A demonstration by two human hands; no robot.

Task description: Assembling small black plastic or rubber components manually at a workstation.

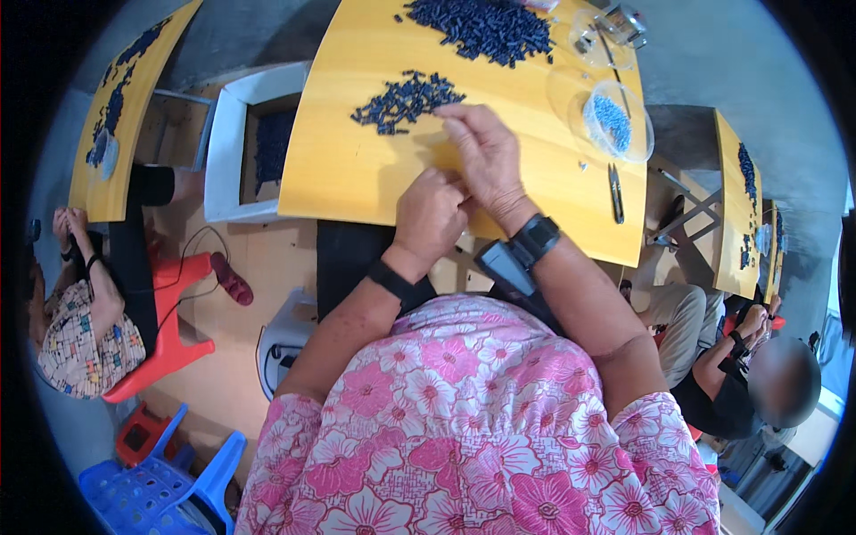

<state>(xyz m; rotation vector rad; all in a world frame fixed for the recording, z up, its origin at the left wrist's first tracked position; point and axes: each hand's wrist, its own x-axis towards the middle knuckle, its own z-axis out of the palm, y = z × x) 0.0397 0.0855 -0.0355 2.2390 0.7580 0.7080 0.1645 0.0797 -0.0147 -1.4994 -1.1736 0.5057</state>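
My left hand (pixel 432 214) is curled closed near the front of the yellow table (pixel 348 183). Whatever is inside its fingers is hidden. Just right of it and farther forward, my right hand (pixel 490 159) has its fingers bent together, the tips at the near right edge of a small pile of short dark blue pieces (pixel 406 102). I cannot make out what those fingertips hold. The heel of the right hand lies close against the left hand. Beyond is a larger heap of the same dark pieces (pixel 486 28).
On the table's right stand a clear bowl of light blue beads (pixel 612 123), another clear dish (pixel 584 45), a metal tin (pixel 626 25) and small black-handled snips (pixel 616 193). A white box (pixel 234 143) adjoins the left edge. People sit at other tables on both sides.
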